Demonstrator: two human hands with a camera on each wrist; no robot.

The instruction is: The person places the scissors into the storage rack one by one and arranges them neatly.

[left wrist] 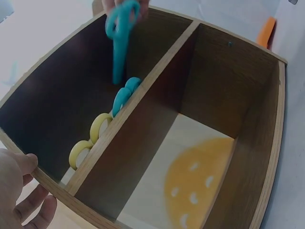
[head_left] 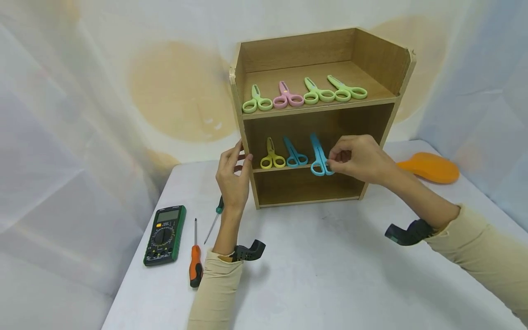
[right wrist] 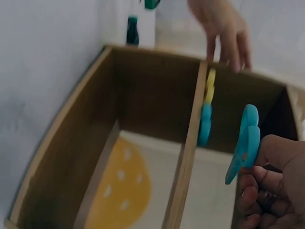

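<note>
A white table (head_left: 313,270) stood before draped pale sheeting, and on it sat a small wooden shelf (head_left: 402,73). The left hand (head_left: 233,176) gripped the shelf's left wall, fingers curled round its front edge, apparently to steady it. The right hand (head_left: 360,159) pinched the handle loops of the blue scissors (head_left: 318,156), blades pointing into the middle level, so the handles faced outward like the others. Those scissors lay at the right hand's fingertips, just right of a second blue pair (head_left: 294,153) and a yellow pair (head_left: 271,155) resting on the same board, and well apart from the left hand. On the top board lay three green pairs and a pink pair (head_left: 287,96). Left of the shelf were a multimeter (head_left: 165,234) and two screwdrivers; an orange object (head_left: 431,167) lay to the right.
</note>
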